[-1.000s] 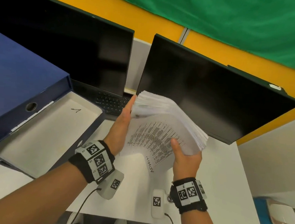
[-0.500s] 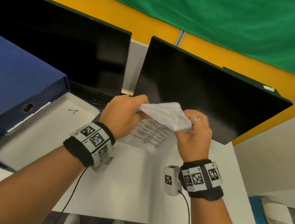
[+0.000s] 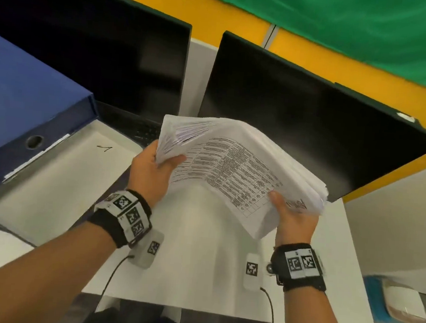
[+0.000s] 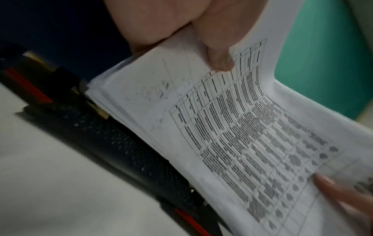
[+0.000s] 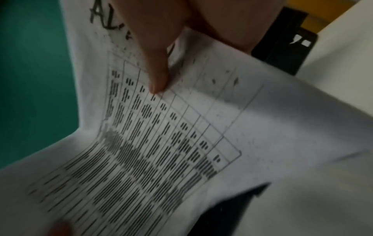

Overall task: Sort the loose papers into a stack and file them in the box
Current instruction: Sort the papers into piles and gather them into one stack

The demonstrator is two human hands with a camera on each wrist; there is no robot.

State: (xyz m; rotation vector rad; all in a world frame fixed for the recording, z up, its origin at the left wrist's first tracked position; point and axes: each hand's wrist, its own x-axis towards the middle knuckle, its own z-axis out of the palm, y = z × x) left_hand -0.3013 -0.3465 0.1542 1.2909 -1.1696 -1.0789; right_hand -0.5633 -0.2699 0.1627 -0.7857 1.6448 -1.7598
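Note:
A thick stack of printed papers [image 3: 234, 168] arches above the white desk, its top sheet a table of text. My left hand [image 3: 152, 172] grips the stack's left edge, thumb on top. My right hand [image 3: 291, 218] holds the right end from below, thumb pressed on the top sheet. The wrist views show the same paper stack [image 4: 232, 135] [image 5: 161, 143] with a thumb [image 4: 216, 52] [image 5: 153, 60] on the page. The blue file box [image 3: 40, 173] lies open at the left, lid raised, its pale inside bare except for a small mark.
Two dark monitors [image 3: 298, 127] stand behind the papers, with a black keyboard [image 3: 143, 130] under the left one. The white desk [image 3: 192, 249] lies below my hands. At the back runs a yellow partition [image 3: 342, 62] with green cloth above it.
Half a second ago both hands pinched the stack upright on its edge with knuckles up. Now they have turned palms up and the stack lies spread flat and bowed, printed side up.

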